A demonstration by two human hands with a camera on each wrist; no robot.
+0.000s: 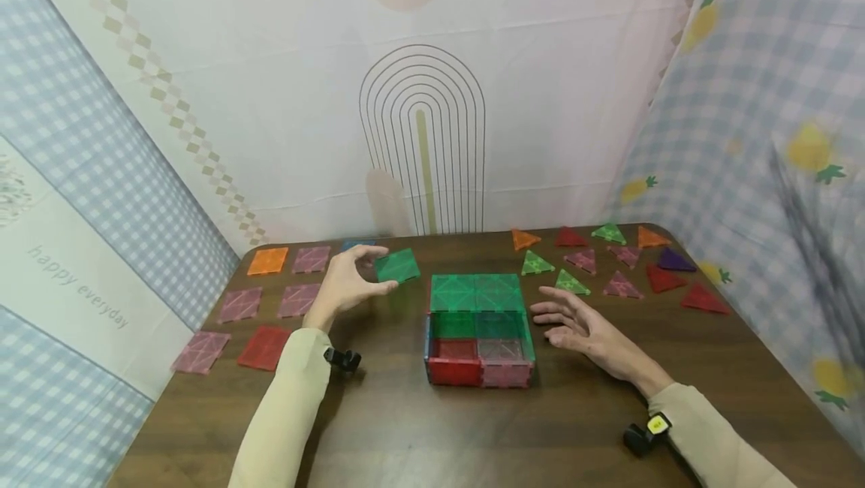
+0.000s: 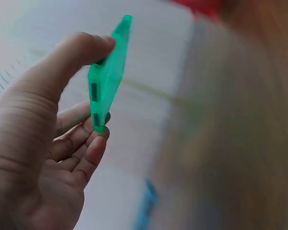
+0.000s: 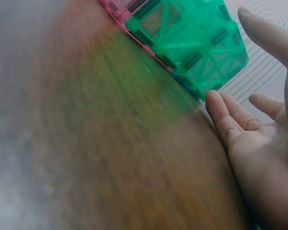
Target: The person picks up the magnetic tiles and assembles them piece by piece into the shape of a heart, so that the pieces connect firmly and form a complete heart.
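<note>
A green square magnetic tile (image 1: 397,266) is pinched between the thumb and fingers of my left hand (image 1: 348,281), raised above the table's back left part. The left wrist view shows this tile (image 2: 107,79) edge-on, with the thumb on one edge and fingertips at the opposite one. A box of magnetic tiles (image 1: 505,375) stands mid-table; red and pink tiles form its front, and green ones cover the back half of its top. Just right of the box, my right hand (image 1: 574,326) has its fingers spread loosely and holds nothing. Its fingertips come close to the box's green side (image 3: 201,48).
On the left lie square tiles: an orange one (image 1: 267,261), a red one (image 1: 264,347), several pink ones (image 1: 240,305) and a partly hidden blue one (image 1: 358,245). Several triangular tiles, such as a purple one (image 1: 676,260), spread over the back right. A curtain (image 1: 304,135) hangs behind the table.
</note>
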